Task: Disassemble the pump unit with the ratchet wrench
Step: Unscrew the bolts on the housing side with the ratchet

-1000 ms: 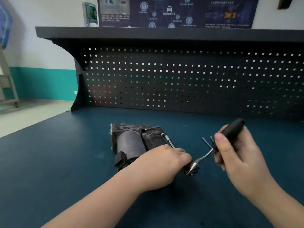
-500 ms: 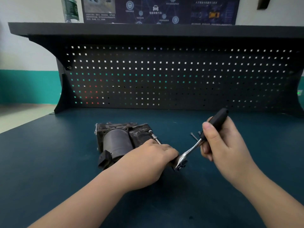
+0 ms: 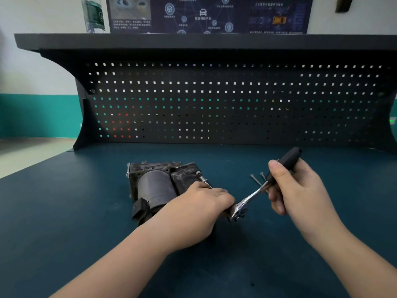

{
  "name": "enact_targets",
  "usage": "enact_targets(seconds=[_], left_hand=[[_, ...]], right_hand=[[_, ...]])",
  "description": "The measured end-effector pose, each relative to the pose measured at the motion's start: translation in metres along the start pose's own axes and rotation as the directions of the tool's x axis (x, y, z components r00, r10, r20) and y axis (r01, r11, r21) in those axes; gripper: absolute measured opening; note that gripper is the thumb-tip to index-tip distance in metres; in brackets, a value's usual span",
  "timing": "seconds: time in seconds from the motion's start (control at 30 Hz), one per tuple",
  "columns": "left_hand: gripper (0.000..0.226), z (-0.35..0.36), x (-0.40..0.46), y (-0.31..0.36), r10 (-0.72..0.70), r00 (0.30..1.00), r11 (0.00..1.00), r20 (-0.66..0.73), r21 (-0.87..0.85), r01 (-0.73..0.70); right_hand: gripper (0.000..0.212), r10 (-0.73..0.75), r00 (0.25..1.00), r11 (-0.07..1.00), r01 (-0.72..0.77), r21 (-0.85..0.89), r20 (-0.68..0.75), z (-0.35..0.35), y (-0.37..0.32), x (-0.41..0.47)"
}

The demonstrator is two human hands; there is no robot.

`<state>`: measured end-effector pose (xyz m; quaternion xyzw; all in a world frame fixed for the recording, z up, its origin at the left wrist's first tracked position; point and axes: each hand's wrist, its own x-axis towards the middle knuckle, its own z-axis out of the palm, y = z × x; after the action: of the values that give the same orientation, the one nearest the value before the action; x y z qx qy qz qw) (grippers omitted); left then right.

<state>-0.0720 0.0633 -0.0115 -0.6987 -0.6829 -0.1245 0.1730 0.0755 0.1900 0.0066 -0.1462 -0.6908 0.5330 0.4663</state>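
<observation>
Right hand [image 3: 300, 188] grips ratchet wrench [image 3: 255, 193] handle (thumb up); left hand [image 3: 199, 209] clasps its extension

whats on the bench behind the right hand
Two loose bolts lie on the bench behind the right hand. Their near ends are hidden by the hand and the ratchet.

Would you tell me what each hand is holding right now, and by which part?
The right hand grips the ratchet wrench by its black handle; the left hand wraps around the extension beside the wrench head.
</observation>
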Motion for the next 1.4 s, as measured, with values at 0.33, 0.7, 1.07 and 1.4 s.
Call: enact_targets(seconds=[0.33,0.7,1.07,1.4], left_hand=[[0.017,-0.005,0.0,-0.002,0.104,0.995,0.994,-0.002,-0.022,-0.104],[0.024,-0.002,0.003,0.002,0.056,0.998,0.998,-0.026,0.012,-0.056],[0.015,0.0,0.006,0.005,0.02,0.993,1.0,-0.115,-0.017,-0.022],[0.021,0.002,0.003,0.0,0.012,0.999,1.0,-0.036,0.022,-0.011]], right_hand=[[0.024,-0.201,0.964,0.97,0.221,-0.1,0.175,0.009,-0.008,-0.005],[0.027,0.262,0.959,0.961,-0.248,0.125,-0.105,0.007,0.01,-0.002],[0.036,0.713,0.702,0.613,-0.618,0.491,-0.007,0.002,0.014,0.0],[0.03,-0.095,0.994,0.995,0.094,-0.026,-0.054,0.018,-0.002,-0.012]])
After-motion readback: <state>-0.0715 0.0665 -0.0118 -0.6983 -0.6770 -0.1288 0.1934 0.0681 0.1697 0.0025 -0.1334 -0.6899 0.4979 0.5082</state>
